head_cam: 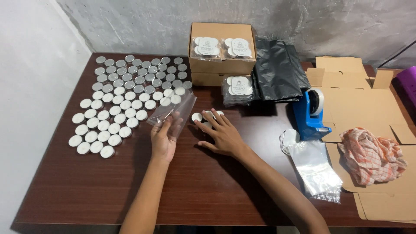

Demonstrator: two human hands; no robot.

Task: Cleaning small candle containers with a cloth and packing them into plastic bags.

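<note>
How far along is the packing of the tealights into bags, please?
Done: two filled packs lie on the box, and a few more are stacked in front of it. In hand: the left hand holds an open clear bag, and the right hand covers a small cluster of tealights. Left: many loose tealights in rows on the table, plus empty bags.

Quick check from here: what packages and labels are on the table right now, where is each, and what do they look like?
Cardboard box: back centre, brown, rectangular.
Two labelled candle packs: atop the box, clear, round whitish labels.
Stacked candle packs: right of the box front, same look.
Clear bag: in the left hand, unlabelled.
Empty clear bags: right of the right hand, flat pile.
Flat cartons: far right, brown, unfolded.
</note>
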